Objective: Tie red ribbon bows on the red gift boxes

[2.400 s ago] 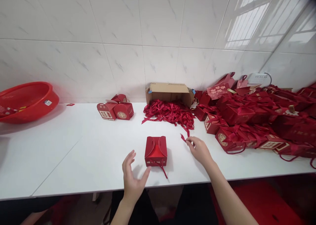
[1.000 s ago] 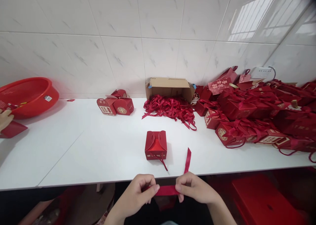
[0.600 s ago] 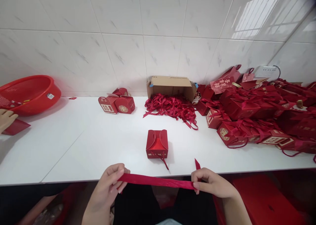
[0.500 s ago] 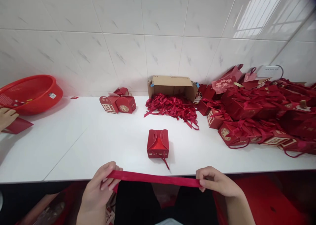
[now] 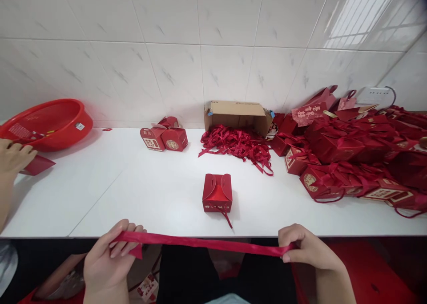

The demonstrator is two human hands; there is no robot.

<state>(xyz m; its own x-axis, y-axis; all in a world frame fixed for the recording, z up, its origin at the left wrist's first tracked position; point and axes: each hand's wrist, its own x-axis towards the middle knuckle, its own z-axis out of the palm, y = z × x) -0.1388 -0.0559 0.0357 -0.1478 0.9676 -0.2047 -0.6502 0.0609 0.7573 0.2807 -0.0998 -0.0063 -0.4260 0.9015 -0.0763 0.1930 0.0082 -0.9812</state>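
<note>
A red ribbon (image 5: 203,242) is stretched flat between my two hands, just in front of the white table's near edge. My left hand (image 5: 108,259) pinches its left end, with a short tail sticking out. My right hand (image 5: 307,250) grips the right end, fingers closed. A small red gift box (image 5: 217,193) with curved flaps stands on the table (image 5: 133,192) right behind the ribbon, and a thin ribbon end trails from its front.
A pile of red ribbons (image 5: 238,144) spills from a cardboard box (image 5: 237,115) at the wall. Several finished red boxes (image 5: 350,157) crowd the right side. Folded red boxes (image 5: 164,137) sit mid-left. At far left, another person's hand (image 5: 13,157) rests by a red basin (image 5: 46,123).
My right hand took a ribbon near the pile and brought it to the table edge. Both hands then slid apart along it, pulling it out to full length.
</note>
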